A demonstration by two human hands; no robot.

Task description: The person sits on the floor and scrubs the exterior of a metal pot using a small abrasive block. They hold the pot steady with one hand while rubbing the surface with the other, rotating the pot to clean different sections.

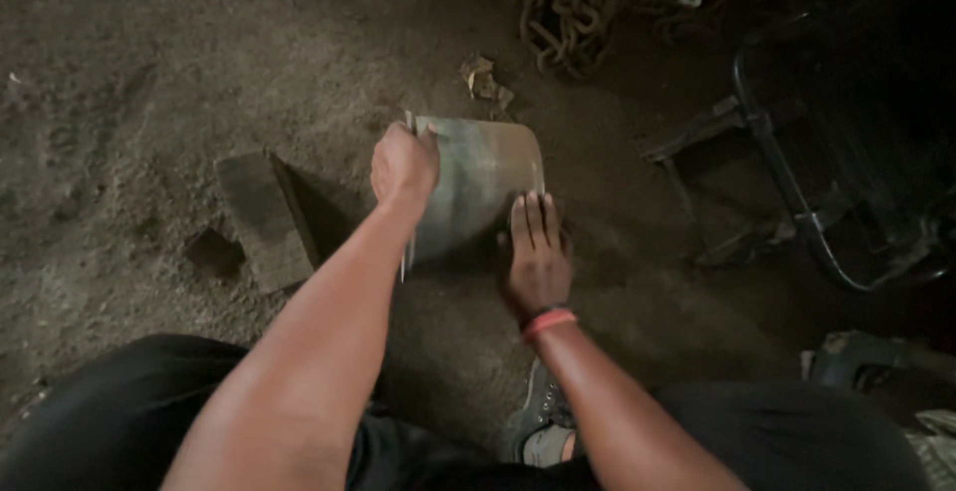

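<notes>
At the left, a wooden block (pixel 264 220) is seen lying on the dirt floor (pixel 119 103), its long side running away from the person, with a smaller dark piece (pixel 212 252) just beside it. It is apart from both hands.

Next, the left hand (pixel 403 165) is closed in a fist over the upper left edge of a curved metal sheet (pixel 483 187), so that grip is shut on the sheet's rim; a thin edge of the sheet is seen running down below the fist. The sheet is stood on the floor directly ahead of the person, its long axis running roughly away from them and its top edge rounded over to the right.

To the right, the right hand (pixel 536 257) is laid flat, fingers straight and together, against the sheet's lower right part; nothing is clasped by it. A red wristband (pixel 549 323) is worn on that wrist.

Farther right, a chain (pixel 563 13) and a dark metal frame (pixel 797 182) lie well apart.
</notes>
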